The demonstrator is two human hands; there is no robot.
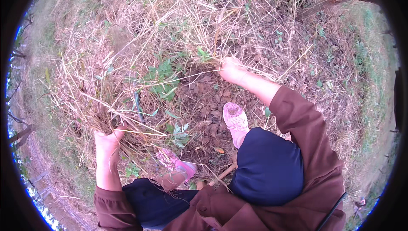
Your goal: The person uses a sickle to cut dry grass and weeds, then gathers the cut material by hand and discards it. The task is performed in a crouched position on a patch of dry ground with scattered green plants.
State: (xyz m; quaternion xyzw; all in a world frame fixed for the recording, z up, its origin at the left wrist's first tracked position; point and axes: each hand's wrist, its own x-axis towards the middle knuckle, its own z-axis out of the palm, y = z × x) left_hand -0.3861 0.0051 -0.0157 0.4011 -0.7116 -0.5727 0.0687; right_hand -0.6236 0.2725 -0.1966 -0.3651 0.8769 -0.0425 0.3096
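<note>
My left hand [108, 140] is closed around a large, loose bundle of dry grass [98, 100] at the left. The stalks fan out above my fist, and some hang past my wrist. Ahead of my right foot, my right hand [232, 69] grips a tuft of grass stems [208, 57] close to the ground. Several stems poke out on both sides of that fist. Green leafy weeds [161, 79] grow between my two hands. Beside the bundle shows a narrow dark strip [138, 105], partly covered by stalks; I cannot tell what it is.
Bare soil with dead leaves [207, 116] lies before my pink shoes [236, 119]. Matted dry grass [191, 1] covers the ground beyond. A tree trunk [338, 1] leans in at the upper right. A wooden stick [223, 173] lies between my legs, partly hidden by clothing.
</note>
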